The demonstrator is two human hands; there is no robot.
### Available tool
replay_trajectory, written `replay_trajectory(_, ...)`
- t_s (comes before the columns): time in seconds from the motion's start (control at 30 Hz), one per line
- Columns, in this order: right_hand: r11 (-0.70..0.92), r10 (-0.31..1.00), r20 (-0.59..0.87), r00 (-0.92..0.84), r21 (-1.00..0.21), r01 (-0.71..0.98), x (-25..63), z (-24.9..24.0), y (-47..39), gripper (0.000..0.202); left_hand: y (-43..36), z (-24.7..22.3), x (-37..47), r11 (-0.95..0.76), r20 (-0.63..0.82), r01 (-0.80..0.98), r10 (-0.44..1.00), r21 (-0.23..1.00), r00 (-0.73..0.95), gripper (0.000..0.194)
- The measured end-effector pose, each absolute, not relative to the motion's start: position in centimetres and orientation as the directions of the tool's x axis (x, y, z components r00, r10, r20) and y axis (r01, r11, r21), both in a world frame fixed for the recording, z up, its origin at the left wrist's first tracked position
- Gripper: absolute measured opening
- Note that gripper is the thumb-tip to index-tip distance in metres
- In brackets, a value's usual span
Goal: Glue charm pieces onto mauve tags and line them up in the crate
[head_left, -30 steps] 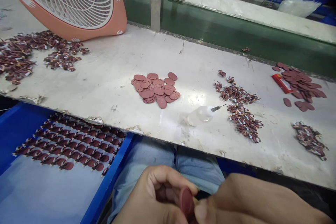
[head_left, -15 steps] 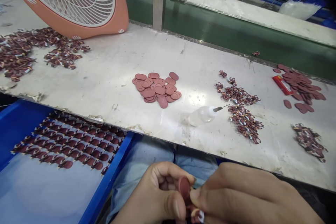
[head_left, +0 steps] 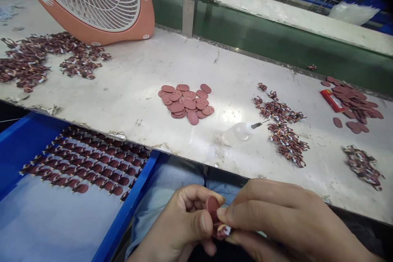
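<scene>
Between my hands is a dark red oval disc (head_left: 212,206) with a small dark red figurine (head_left: 221,230) with white and yellow bits against its lower end. My left hand (head_left: 184,223) pinches the disc from the left between thumb and fingers. From the right, the thumb and fingers of my right hand (head_left: 276,217) close on the figurine, touching the disc's edge too. The fingers hide where disc and figurine meet. On the bench above lie a pile of similar oval discs (head_left: 187,104) and a clear squeeze bottle (head_left: 241,133) with a needle tip, on its side.
A blue tray (head_left: 123,213) at the left holds rows of disc-and-figurine pieces. Heaps of figurines lie at left (head_left: 27,63) and right (head_left: 287,141) on the white bench (head_left: 147,65). A coral fan (head_left: 144,20) stands at the back. More discs (head_left: 353,98) surround a red box (head_left: 332,100).
Both hands have risen slightly with the disc and figurine, and more of the figurine shows. The view has shifted a little, so the bench things sit slightly further right.
</scene>
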State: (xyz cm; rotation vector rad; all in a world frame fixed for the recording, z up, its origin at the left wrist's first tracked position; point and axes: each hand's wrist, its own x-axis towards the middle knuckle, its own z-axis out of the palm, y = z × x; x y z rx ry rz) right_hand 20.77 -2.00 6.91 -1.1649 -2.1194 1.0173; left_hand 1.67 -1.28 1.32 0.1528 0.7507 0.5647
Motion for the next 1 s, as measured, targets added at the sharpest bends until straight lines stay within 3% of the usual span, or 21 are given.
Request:
replay_trajectory(0.5, 0.397, 0.846, 0.107, -0.523, -0.78, 0.483, 19.7, 7.5, -1.2, 0.022, -2.0, 0.9, 1.9, 0.801, -0.559, -0.488, 0.594, 0.346, 0.578, 0.034)
replay_trajectory(0.8, 0.394, 0.849, 0.121, -0.514, -0.793, 0.464, 19.6, 7.3, -1.5, 0.022, -1.7, 1.5, 1.4, 0.832, -0.548, -0.448, 0.554, 0.328, 0.627, 0.036)
replay_trajectory(0.9, 0.375, 0.852, 0.114, -0.51, -0.813, 0.445, 19.6, 7.4, -1.4, 0.031, -1.8, 1.1, 1.3, 0.83, -0.528, -0.461, 0.557, 0.315, 0.641, 0.036)
replay_trajectory(1.0, 0.368, 0.883, 0.17, -0.438, -0.83, 0.42, 19.6, 7.6, -1.5, 0.059, -1.9, 0.1, 1.2, 0.82, -0.514, -0.487, 0.57, 0.301, 0.641, 0.033)
